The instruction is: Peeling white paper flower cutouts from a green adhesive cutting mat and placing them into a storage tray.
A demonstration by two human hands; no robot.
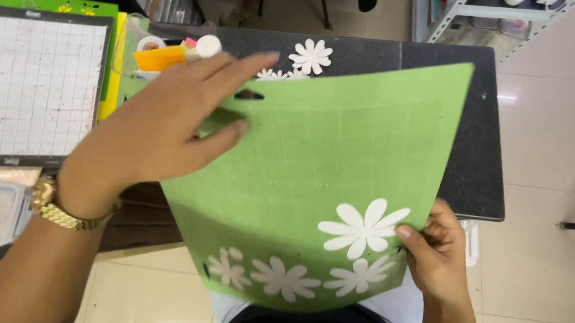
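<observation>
A green cutting mat [317, 166] is held up over the dark bench [478, 188] and the lap, bowed by both hands. The left hand [157, 128] is spread flat and open against the mat's upper left part, by the slot near its edge. The right hand [436, 253] is closed on the lower right edge, with the thumb beside a large white paper flower [362, 228]; smaller flowers [282, 277] are stuck along the bottom. Peeling is probably best done slowly, with the mat kept curved so petals lift cleanly. The long axis is judged to run from lower left to the upper right corner.
</observation>
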